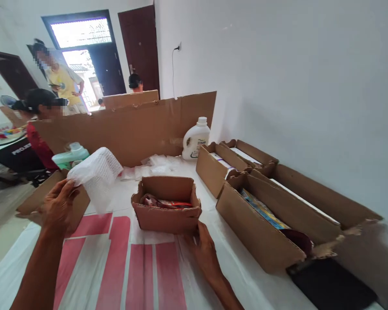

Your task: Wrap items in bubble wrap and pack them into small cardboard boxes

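The tabletop (93,267), under a white sheet printed with red bars, carries everything here. Taking the small cardboard box (166,204) at its middle as the landmark: behind it stands a long cardboard wall (132,129); to its right lie two long open cartons (265,224), the nearer one holding flat colourful packets; behind and to the right of it stands a white jug (195,138); behind and to the left of it sits a green-capped container (71,156).

The small box itself is open-topped with torn, wavy edges, and holds something red and crumpled. It looks light and fairly stiff but easily dented; its side walls or bottom corners seem the firmest places to hold it. The right hand (204,249) rests against its front right bottom corner, fingers (198,236) curled loosely against the cardboard, not visibly clamped.

To the left of the box and raised above the tabletop, the left hand (58,206) has its fingers pinched together on the lower edge of a white foam net sleeve (96,174). The sleeve looks very light, soft and springy, drooping where unsupported; a pinch at the rim seems enough.
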Motion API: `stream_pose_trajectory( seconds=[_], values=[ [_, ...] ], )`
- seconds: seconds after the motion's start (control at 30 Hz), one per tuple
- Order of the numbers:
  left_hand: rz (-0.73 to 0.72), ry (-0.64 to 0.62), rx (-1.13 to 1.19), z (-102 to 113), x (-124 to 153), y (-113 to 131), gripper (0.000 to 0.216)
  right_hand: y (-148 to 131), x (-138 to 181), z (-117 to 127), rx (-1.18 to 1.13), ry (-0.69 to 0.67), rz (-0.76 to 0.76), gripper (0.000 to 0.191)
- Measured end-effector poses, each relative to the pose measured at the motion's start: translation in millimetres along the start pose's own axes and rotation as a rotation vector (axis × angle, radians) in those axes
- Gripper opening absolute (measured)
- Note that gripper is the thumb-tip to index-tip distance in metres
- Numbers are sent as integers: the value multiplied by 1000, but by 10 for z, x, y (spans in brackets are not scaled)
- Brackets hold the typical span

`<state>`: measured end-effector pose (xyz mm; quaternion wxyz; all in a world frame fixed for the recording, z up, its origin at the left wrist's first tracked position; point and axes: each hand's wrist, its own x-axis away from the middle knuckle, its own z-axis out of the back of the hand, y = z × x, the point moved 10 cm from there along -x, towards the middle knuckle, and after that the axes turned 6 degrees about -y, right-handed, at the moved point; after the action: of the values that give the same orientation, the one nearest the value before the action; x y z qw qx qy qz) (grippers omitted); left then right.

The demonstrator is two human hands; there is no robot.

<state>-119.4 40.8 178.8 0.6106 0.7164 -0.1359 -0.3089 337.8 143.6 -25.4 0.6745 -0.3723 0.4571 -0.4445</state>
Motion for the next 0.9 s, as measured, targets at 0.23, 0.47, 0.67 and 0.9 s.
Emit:
stream_pose_trajectory(
  seconds=[0.23, 0.47, 0.67, 0.9],
  values=[
    [-92, -19, -330, 736, 1070, 531, 34, -951, 626, -59, 191, 95, 276, 49],
    [-302, -335, -566, 402, 1898, 974, 25, -2331, 869, -594, -133, -227, 362, 85],
    [-442, -448, -582, 281, 2067, 1126, 20, -2617, 789, -667, -157, -378, 409, 13],
    [-462, -311, -599, 372, 1987, 1139, 22, -2037, 776, -538, 36, -600, 283, 17]
  ],
)
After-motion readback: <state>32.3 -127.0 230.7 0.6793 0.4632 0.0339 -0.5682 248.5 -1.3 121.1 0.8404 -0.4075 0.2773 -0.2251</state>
